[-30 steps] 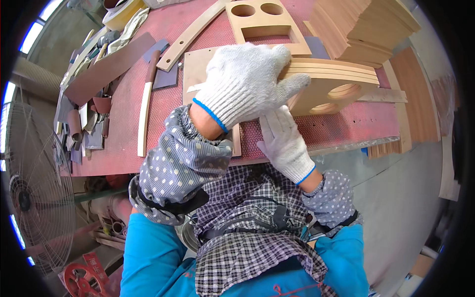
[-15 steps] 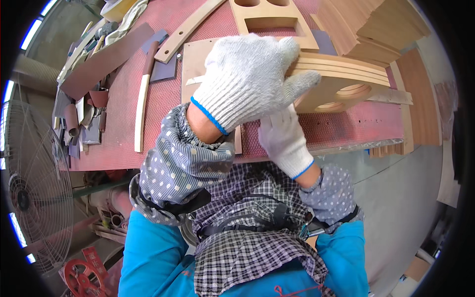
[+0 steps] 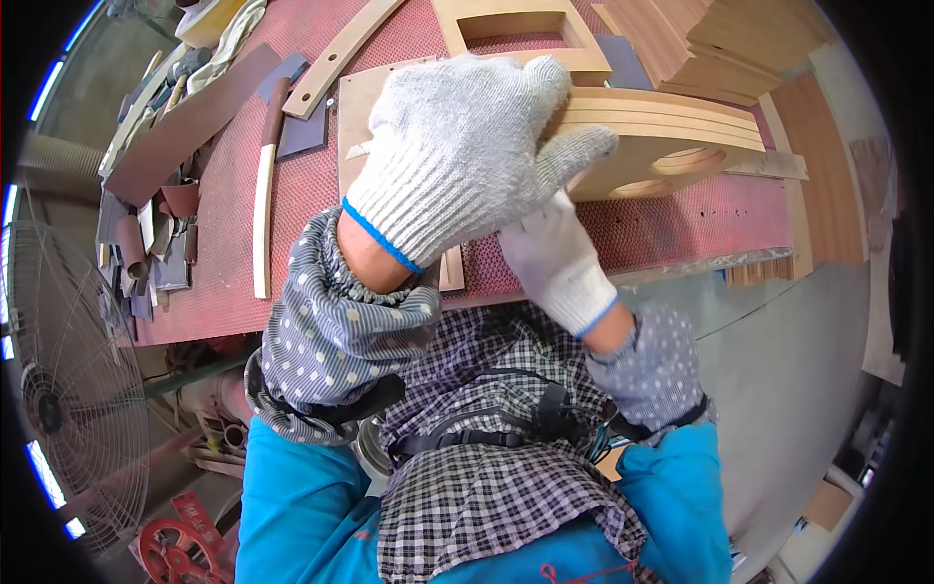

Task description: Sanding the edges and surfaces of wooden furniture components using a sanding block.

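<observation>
- On the red desk (image 3: 222,238), the layered wooden piece (image 3: 637,161) still stands near the front edge.
- Your left hand (image 3: 462,141), partly spread, hides its left end; whether it grips, I can't tell.
- Your right hand (image 3: 555,255) now tucks in beneath, fingertips hidden, suggesting closer work; its hold is unclear.

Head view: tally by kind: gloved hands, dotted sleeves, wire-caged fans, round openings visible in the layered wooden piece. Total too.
Left hand and right hand, gloved: 2
Dotted sleeves: 2
Wire-caged fan: 1
Round openings visible in layered wooden piece: 2
Total: 7
</observation>
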`<state>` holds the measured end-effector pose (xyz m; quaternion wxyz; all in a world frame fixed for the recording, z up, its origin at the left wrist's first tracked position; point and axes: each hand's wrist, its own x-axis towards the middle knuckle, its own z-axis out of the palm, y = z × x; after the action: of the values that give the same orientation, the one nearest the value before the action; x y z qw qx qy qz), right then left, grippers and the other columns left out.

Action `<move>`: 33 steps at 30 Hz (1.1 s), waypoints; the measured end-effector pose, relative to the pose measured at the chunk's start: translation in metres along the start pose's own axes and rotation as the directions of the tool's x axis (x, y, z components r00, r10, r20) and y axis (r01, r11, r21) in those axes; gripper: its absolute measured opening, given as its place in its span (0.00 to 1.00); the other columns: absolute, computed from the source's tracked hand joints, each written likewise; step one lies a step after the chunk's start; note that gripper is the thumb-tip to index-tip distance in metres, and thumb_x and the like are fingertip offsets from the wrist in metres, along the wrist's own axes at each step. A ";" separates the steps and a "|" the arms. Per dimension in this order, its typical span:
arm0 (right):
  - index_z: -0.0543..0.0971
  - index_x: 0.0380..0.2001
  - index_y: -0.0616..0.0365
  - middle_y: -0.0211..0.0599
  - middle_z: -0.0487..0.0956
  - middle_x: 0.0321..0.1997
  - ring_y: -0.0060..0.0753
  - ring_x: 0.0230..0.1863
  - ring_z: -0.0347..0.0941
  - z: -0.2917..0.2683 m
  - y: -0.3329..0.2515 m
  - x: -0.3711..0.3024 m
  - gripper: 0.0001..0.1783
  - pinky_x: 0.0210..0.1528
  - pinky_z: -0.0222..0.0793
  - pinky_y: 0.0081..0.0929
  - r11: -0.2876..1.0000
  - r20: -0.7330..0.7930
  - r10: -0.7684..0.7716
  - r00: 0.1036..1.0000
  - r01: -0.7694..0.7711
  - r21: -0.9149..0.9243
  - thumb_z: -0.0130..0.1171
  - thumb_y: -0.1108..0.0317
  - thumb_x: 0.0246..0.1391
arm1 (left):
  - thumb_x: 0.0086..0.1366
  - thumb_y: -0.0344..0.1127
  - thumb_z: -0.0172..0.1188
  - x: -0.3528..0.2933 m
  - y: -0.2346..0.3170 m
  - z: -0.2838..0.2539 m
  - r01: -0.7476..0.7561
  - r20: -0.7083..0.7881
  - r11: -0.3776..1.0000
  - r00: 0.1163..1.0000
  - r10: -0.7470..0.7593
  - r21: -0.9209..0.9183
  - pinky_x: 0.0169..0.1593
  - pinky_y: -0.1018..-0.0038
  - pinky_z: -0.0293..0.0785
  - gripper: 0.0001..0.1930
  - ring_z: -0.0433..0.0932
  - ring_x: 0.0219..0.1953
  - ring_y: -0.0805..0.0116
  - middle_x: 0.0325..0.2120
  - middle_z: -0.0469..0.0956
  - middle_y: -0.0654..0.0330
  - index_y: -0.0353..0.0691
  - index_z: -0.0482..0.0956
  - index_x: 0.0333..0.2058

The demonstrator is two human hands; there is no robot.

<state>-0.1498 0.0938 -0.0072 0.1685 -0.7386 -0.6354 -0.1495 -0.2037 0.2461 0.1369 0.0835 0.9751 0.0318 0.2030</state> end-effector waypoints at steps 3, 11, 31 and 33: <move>0.81 0.44 0.69 0.46 0.77 0.42 0.48 0.48 0.78 -0.009 -0.011 -0.019 0.13 0.69 0.73 0.58 0.996 -0.054 0.032 0.998 -0.037 -0.082 0.58 0.71 0.59 | 0.67 0.63 0.67 0.004 -0.001 0.002 -0.011 -0.013 1.000 1.000 0.011 0.000 0.34 0.52 0.78 0.25 0.86 0.32 0.46 0.24 0.82 0.50 0.43 0.84 0.38; 0.81 0.49 0.72 0.55 0.79 0.51 0.57 0.62 0.77 0.003 -0.012 -0.036 0.17 0.75 0.68 0.56 0.992 -0.088 0.020 0.996 -0.030 -0.120 0.57 0.72 0.61 | 0.68 0.63 0.67 0.003 -0.004 0.012 -0.005 -0.056 1.000 0.998 0.003 -0.029 0.34 0.54 0.79 0.26 0.86 0.31 0.47 0.26 0.83 0.50 0.43 0.84 0.39; 0.78 0.58 0.75 0.58 0.77 0.61 0.56 0.67 0.73 0.009 -0.020 -0.021 0.27 0.76 0.65 0.54 0.990 -0.075 0.110 0.991 -0.116 -0.083 0.56 0.68 0.59 | 0.68 0.60 0.69 0.002 -0.005 0.010 -0.029 -0.104 0.999 0.994 0.025 -0.035 0.31 0.56 0.76 0.24 0.83 0.27 0.46 0.22 0.79 0.50 0.42 0.80 0.33; 0.78 0.56 0.74 0.54 0.79 0.57 0.52 0.61 0.77 0.019 -0.011 -0.003 0.25 0.74 0.67 0.53 0.990 -0.018 0.102 0.995 -0.103 -0.093 0.56 0.68 0.60 | 0.68 0.60 0.68 -0.001 -0.006 0.006 0.042 -0.036 0.997 0.998 -0.044 -0.058 0.31 0.55 0.76 0.24 0.83 0.27 0.46 0.22 0.80 0.51 0.42 0.80 0.33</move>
<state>-0.1605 0.1008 -0.0247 0.1454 -0.7763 -0.5878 -0.1750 -0.2020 0.2509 0.1301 0.1153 0.9675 0.0487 0.2199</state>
